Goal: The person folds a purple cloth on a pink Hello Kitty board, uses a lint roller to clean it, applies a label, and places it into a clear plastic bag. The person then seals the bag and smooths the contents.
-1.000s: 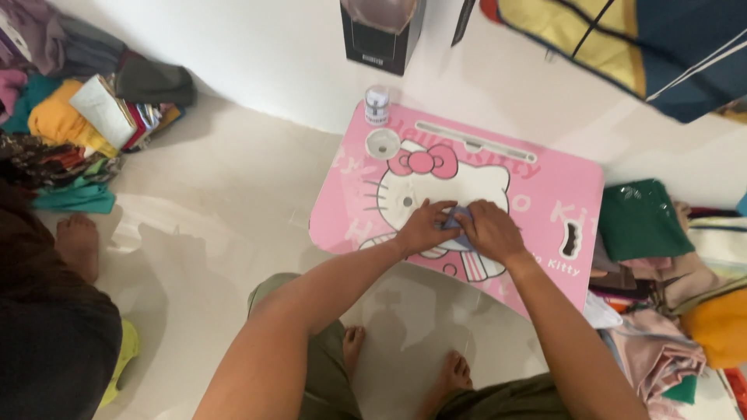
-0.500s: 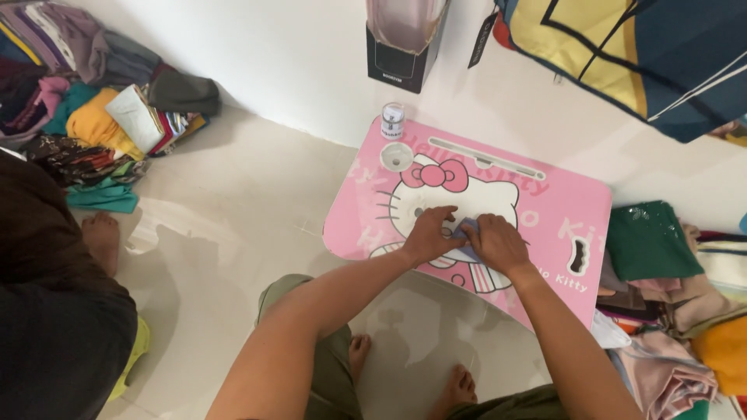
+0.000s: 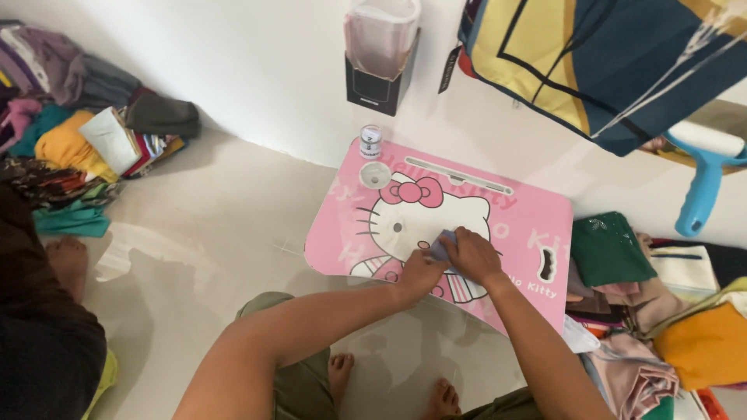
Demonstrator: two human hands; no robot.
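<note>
Your two hands meet at the middle of the pink lap table (image 3: 537, 214), over the lower part of the cartoon cat printed on it. Your right hand (image 3: 472, 254) lies palm-down with its fingers curled close together over a small blue-grey piece of cloth (image 3: 441, 246), which peeks out at the hand's left edge and rests on the tabletop. Your left hand (image 3: 420, 272) comes in just beside it, fingers bent and nearly closed, its fingertips touching the same cloth from below; whether they actually pinch it is hidden by the knuckles. The two hands touch each other at the cloth.

At the table's far left corner a small white-capped jar (image 3: 371, 141) stands upright, just beside a round cup recess (image 3: 375, 174). A long slot (image 3: 459, 173) runs along the far edge. Folded clothes (image 3: 85, 140) are heaped on the floor to your left, and another pile (image 3: 646, 311) sits to your right, near the table.
</note>
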